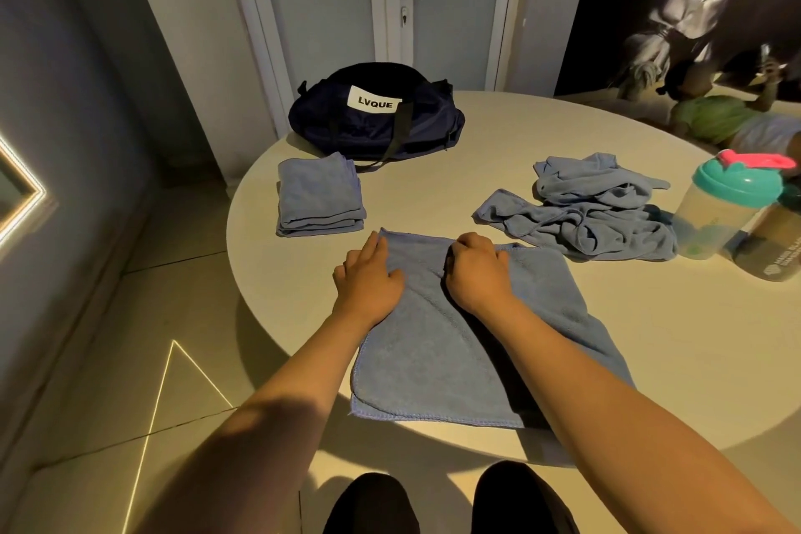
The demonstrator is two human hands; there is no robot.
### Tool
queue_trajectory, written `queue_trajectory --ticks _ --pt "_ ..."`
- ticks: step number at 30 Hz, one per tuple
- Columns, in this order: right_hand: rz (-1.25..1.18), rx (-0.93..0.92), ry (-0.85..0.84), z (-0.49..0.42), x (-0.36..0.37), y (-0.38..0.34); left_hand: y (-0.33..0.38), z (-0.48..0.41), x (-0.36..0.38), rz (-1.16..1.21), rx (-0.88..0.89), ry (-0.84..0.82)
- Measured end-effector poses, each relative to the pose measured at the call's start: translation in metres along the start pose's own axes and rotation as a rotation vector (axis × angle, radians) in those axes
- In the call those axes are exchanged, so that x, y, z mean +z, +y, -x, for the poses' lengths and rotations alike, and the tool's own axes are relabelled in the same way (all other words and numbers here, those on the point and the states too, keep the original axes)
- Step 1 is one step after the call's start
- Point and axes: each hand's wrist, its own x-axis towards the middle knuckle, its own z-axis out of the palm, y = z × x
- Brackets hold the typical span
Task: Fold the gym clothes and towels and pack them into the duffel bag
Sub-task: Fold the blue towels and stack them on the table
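A blue towel point(450, 343) lies spread flat on the round table's near side. My left hand point(368, 277) rests on its far left corner with fingers nearly straight. My right hand point(474, 269) sits beside it on the towel's far edge, its fingers curled down into the cloth. Folded blue towels point(318, 197) form a neat stack to the left. A crumpled pile of blue cloth point(594, 208) lies to the right. The navy duffel bag point(377, 117) with a white label stands at the table's far left edge; I cannot tell whether it is zipped.
A shaker bottle point(724, 208) with a teal lid stands at the right, with a darker bottle point(771, 247) beside it. The beige table point(650, 338) ends close to my legs. A white door is behind the bag, tiled floor to the left.
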Motion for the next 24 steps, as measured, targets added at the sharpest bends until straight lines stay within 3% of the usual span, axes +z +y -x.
queue_trajectory --ticks 3,8,13,19,24 --pt "-0.071 -0.016 0.048 0.004 0.0 0.0 -0.001 -0.001 0.0 0.006 0.001 0.032" --pt "-0.059 -0.02 0.011 0.011 0.009 0.003 -0.012 0.004 0.006 0.299 0.117 0.211" --pt "-0.056 -0.01 0.003 0.009 0.008 0.001 -0.005 0.009 0.006 -0.048 0.126 -0.015" --pt "-0.011 -0.001 0.038 0.003 0.004 -0.002 0.0 0.003 0.002 -0.143 0.06 -0.127" --pt "0.005 0.051 -0.201 0.0 -0.001 -0.007 -0.004 0.001 0.001 -0.147 0.044 -0.084"
